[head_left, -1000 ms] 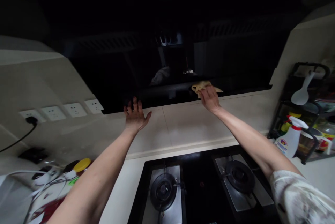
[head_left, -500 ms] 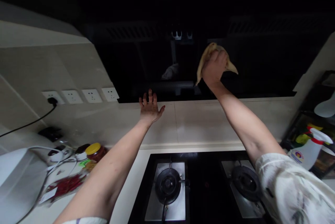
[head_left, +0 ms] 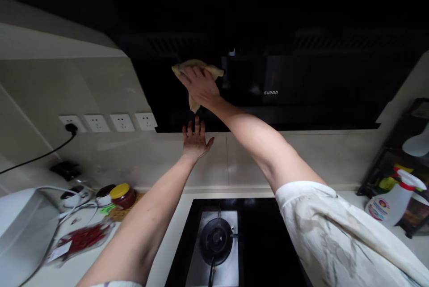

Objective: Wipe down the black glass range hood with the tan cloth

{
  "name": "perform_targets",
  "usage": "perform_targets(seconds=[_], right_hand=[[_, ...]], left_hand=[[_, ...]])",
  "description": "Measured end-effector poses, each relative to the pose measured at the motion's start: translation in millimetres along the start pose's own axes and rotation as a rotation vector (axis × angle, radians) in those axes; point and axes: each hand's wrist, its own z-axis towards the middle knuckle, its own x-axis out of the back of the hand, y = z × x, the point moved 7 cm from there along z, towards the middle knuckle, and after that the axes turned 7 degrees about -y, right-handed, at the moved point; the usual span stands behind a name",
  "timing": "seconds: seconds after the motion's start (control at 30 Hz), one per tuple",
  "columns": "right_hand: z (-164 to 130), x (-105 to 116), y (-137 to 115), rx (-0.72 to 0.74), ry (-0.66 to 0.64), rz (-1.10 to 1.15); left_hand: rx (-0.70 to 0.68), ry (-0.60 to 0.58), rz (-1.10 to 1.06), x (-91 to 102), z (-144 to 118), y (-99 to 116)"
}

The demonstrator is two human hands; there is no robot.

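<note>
My right hand [head_left: 201, 86] presses a yellowish cloth [head_left: 214, 71] flat on the glossy black front of the range hood [head_left: 321, 81]. Parts of the cloth stick out past the fingers and hang below the palm. Just below it, my left hand [head_left: 195, 141] rests with spread fingers at the hood's lower edge, the palm against the tiled wall. Nothing shows in that hand. To the right of the cloth, white SUPOR lettering is visible on the hood.
Below lies a black gas stove with a burner [head_left: 216, 241]. At right stands a spray bottle [head_left: 392, 202] beside a black rack. On the left are a yellow-lidded jar [head_left: 123, 196], a bag of dried red chillies [head_left: 82, 238], a white appliance [head_left: 25, 229] and wall sockets [head_left: 122, 122].
My right hand has swept the cloth leftward across the hood, uncovering the lettering. My right sleeve now hides the right burner. The left hand stays at the hood's edge.
</note>
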Motion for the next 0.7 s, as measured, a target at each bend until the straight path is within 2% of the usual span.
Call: perform_targets(seconds=[0.07, 0.17, 0.27, 0.43, 0.57, 0.7], right_hand=[[-8.0, -1.5, 6.3, 0.054, -0.005, -0.001], [-29.6, -1.6, 34.7, 0.039, -0.057, -0.029], [-57.3, 4.3, 79.7, -0.103, -0.089, -0.056], [-112.5, 12.0, 160.4, -0.355, -0.043, -0.048], [-172.4, 6.8, 221.9, -0.567, 0.011, -0.049], [-243.4, 2.5, 280.2, -0.67, 0.16, 0.019]], left_hand=[[0.0, 0.005, 0.008, 0.3, -0.3, -0.8], [0.0, 0.012, 0.004, 0.3, -0.3, -1.8], [-0.003, 0.012, -0.002, 1.3, -0.3, -1.6], [-0.016, -0.007, -0.008, 4.7, -1.0, 0.9], [-0.025, -0.005, -0.03, 7.4, -0.9, 1.6], [-0.038, -0.007, -0.025, 10.3, -0.4, 2.1]])
